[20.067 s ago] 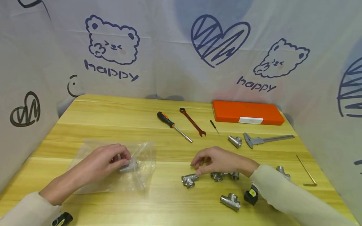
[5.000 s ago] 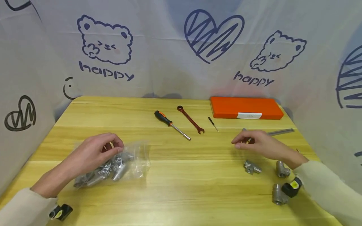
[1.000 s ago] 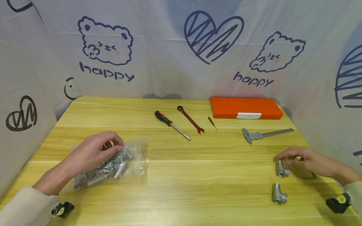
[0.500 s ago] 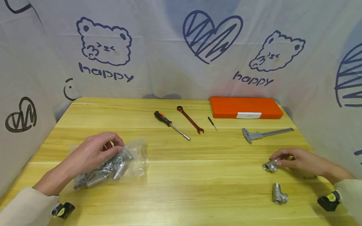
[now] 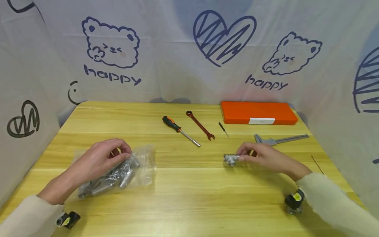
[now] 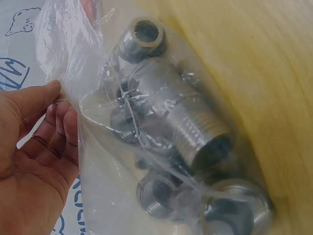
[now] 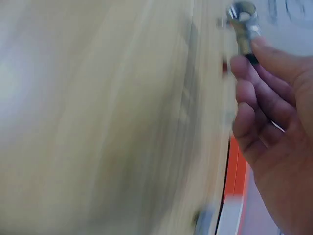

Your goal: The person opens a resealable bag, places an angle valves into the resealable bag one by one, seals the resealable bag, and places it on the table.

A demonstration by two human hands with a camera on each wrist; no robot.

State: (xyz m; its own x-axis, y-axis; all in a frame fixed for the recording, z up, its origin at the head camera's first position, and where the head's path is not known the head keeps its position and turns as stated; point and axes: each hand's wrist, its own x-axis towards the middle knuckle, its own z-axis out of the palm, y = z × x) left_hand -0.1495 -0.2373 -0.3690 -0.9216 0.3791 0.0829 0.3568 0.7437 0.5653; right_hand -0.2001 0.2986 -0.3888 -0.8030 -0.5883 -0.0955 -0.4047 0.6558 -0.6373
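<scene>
Left hand: my left hand rests on the counter and pinches the edge of the clear plastic bag between thumb and fingertips, the fingers curled over its open end.
Bag: it lies flat on the near left part of the counter, partly under my left hand; the left wrist view shows its film bunched against my fingers.
Bag contents: several threaded metal fittings are heaped inside, touching one another.
Right hand: my right hand is near the middle of the counter, on its right half, its fingertips closed on a metal tee fitting.
Tee fitting: it sticks out to the left of my right fingertips, close above the counter; I cannot tell whether it touches the wood. The right wrist view is blurred, but the fitting shows beyond my fingers.
Gap: the tee fitting and the bag are well apart, with bare wood between them.
Other fitting: one more fitting stands by my right wrist, mostly hidden behind the wrist camera.
Far side: a screwdriver, a red wrench and a small black driver lie in a row; an orange case sits behind them on the right.
Caliper: the caliper lies just behind my right hand.
</scene>
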